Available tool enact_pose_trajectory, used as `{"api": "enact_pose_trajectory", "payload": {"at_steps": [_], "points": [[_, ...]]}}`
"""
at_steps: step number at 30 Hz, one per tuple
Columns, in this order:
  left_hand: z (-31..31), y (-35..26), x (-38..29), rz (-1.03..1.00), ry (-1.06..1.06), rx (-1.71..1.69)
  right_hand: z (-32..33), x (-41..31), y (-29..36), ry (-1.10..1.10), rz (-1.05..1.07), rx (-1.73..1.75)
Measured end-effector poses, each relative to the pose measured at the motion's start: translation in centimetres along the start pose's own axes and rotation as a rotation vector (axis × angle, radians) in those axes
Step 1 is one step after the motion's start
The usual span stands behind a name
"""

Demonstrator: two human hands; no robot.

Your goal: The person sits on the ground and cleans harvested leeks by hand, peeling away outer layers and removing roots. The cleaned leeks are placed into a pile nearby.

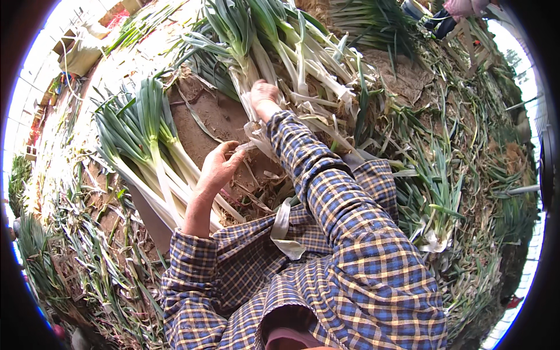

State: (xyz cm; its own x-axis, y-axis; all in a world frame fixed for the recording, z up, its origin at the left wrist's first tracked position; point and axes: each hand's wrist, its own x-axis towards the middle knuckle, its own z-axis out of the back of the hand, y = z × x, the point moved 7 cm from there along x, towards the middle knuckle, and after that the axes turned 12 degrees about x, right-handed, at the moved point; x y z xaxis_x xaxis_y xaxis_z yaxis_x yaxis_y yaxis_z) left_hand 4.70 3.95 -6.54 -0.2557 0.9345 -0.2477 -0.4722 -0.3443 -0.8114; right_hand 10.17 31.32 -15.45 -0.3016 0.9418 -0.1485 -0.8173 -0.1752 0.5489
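Observation:
My right hand (264, 97) is closed around the white stalk of a large scallion (245, 70) at the edge of a heap. Its green leaves point away from me, and its root end lies towards my lap. Lower and to the left, my left hand (221, 168) pinches a pale strip of scallion skin (248, 145) near that root end. Beside my left forearm lies a bundle of smooth white-stalked scallions (153, 170), leaves pointing away. The heap of untrimmed scallions (315, 65) on the right has ragged dry skins and roots.
Stripped leaves and skins (109, 245) litter the ground on both sides. A loose peel (286, 232) rests on my checked shirt. More scallions (437, 201) lie to my right, and a dark green pile (372, 26) is farther off. Part of another person (466, 8) shows at top right.

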Motion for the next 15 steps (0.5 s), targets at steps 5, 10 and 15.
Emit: {"api": "enact_pose_trajectory", "payload": {"at_steps": [5,10,15], "points": [[2.2,-0.2,1.1,-0.063,-0.136,-0.134,4.7,-3.8,-0.2,0.465,0.285,0.525],[4.6,-0.2,3.1,-0.156,-0.304,-0.413,8.5,-12.7,0.5,0.523,0.34,0.076],[5.5,1.9,5.3,-0.101,-0.437,-0.531,12.0,-24.5,-1.8,0.391,0.267,0.228]]}}
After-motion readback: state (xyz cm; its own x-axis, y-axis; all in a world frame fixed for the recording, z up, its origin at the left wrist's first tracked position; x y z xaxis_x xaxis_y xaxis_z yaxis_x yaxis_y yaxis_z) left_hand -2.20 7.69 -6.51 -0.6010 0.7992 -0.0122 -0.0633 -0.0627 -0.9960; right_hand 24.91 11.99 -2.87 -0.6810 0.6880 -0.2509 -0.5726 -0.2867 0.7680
